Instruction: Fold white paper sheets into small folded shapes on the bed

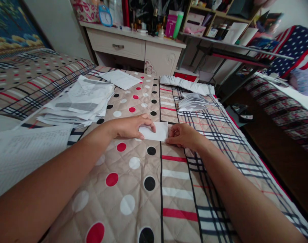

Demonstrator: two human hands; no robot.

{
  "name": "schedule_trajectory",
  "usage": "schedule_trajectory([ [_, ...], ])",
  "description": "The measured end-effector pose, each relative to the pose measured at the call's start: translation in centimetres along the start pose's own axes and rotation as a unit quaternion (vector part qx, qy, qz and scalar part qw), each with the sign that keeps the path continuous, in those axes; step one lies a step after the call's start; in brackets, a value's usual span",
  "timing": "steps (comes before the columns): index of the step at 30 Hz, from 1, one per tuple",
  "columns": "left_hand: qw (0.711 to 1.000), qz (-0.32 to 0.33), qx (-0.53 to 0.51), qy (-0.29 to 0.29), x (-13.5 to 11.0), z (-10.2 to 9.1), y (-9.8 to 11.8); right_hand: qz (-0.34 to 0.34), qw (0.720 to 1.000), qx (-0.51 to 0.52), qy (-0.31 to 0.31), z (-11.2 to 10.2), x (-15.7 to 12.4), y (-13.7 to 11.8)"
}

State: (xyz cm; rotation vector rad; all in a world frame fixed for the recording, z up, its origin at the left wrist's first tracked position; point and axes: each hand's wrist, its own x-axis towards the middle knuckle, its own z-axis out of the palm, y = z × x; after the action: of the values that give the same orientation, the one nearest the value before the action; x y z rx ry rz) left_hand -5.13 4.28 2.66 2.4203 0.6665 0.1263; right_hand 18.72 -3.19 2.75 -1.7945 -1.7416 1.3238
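A small white rectangle of paper (159,131) lies on the patterned quilt in front of me, long side running left to right. My left hand (136,126) grips its left end, with the thumb at the near edge and the fingers bent over the top. At the opposite end, my right hand (183,135) has its fingers curled, and thumb and forefinger pinch the near right corner. Whether the paper is folded in layers cannot be made out.
Stacked printed sheets (78,98) lie to the left, with more paper (29,152) nearer me and white sheets (120,79) behind. At the back right are a row of folded papers (186,85) and a small pile of folded papers (194,102). A dresser (118,45) stands beyond the quilt (133,209).
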Motion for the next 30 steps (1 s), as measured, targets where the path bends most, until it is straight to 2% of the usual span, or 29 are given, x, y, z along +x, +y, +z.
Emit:
schedule_trajectory([
  [3, 0.999, 0.026, -0.016, -0.038, -0.6, -0.9, -0.3, -0.007, 0.999, -0.043, 0.010, -0.1, -0.2, -0.3],
  [5, 0.997, 0.043, -0.037, -0.058, -0.9, -1.4, -0.5, -0.028, 0.990, -0.128, 0.051, 0.2, -0.7, -0.9],
  [8, 0.995, 0.063, -0.062, -0.053, -1.0, -1.5, -0.8, -0.091, 0.941, -0.284, 0.162, 1.3, -1.6, -2.0],
  [9, 0.995, 0.066, -0.065, -0.045, -1.0, -1.3, -0.8, -0.134, 0.922, -0.316, 0.179, 1.8, -1.8, -2.3],
  [12, 0.997, 0.059, -0.051, -0.014, -1.0, -0.6, -0.4, -0.227, 0.890, -0.357, 0.170, 3.0, -1.9, -2.5],
  [17, 0.998, 0.042, -0.032, 0.020, -0.9, 0.4, 0.4, -0.280, 0.868, -0.384, 0.147, 3.2, -1.3, -2.2],
  [20, 0.998, 0.030, -0.037, 0.034, -1.0, 0.4, 0.5, -0.326, 0.838, -0.418, 0.129, 2.9, -1.3, -2.4],
  [23, 0.997, 0.040, -0.054, 0.047, -1.0, 0.4, 0.3, -0.349, 0.815, -0.436, 0.155, 2.9, -1.1, -2.3],
  [25, 0.994, 0.052, -0.072, 0.060, -0.9, 0.5, 0.2, -0.352, 0.816, -0.416, 0.195, 2.9, -0.8, -1.9],
  [27, 0.990, 0.044, -0.106, 0.085, -0.7, 0.8, 0.3, -0.347, 0.830, -0.368, 0.236, 2.9, -0.6, -1.5],
  [30, 0.968, -0.023, -0.196, 0.153, -0.2, 1.3, 1.0, -0.328, 0.863, -0.254, 0.288, 2.6, -0.9, -1.8],
])
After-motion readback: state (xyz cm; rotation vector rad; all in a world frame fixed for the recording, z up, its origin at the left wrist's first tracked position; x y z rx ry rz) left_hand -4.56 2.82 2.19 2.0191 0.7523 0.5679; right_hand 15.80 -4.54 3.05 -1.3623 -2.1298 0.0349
